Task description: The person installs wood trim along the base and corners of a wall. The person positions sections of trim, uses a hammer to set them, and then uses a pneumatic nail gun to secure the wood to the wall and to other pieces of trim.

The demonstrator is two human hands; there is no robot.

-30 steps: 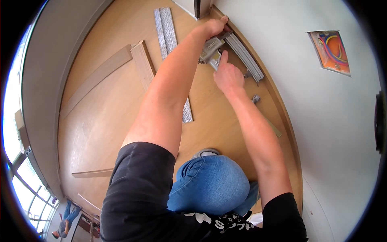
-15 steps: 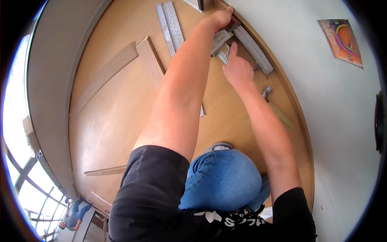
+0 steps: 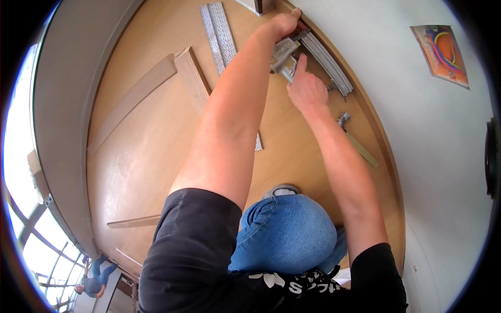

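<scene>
My right hand (image 3: 309, 93) is closed round the handle of a nail gun (image 3: 284, 53), its index finger stretched along the tool. The tool's grey ribbed magazine (image 3: 330, 63) lies alongside the brown skirting board (image 3: 369, 112) at the foot of the wall. Past the nail gun, my left hand (image 3: 286, 24) grips the far part of that board, thumb on its upper edge; its other fingers are mostly hidden. The tool's nose, close to the left hand, is hard to make out.
A hammer (image 3: 360, 148) lies on the wooden floor (image 3: 297, 151) near my right forearm. Left are patterned strips (image 3: 216, 34) and wooden boards (image 3: 193, 75). An opening with coloured wires (image 3: 446, 52) is in the white wall (image 3: 417, 115). Another person (image 3: 94, 279) is far off, lower left.
Both hands and the nail gun stay almost in place. The whole view has shifted slightly.
</scene>
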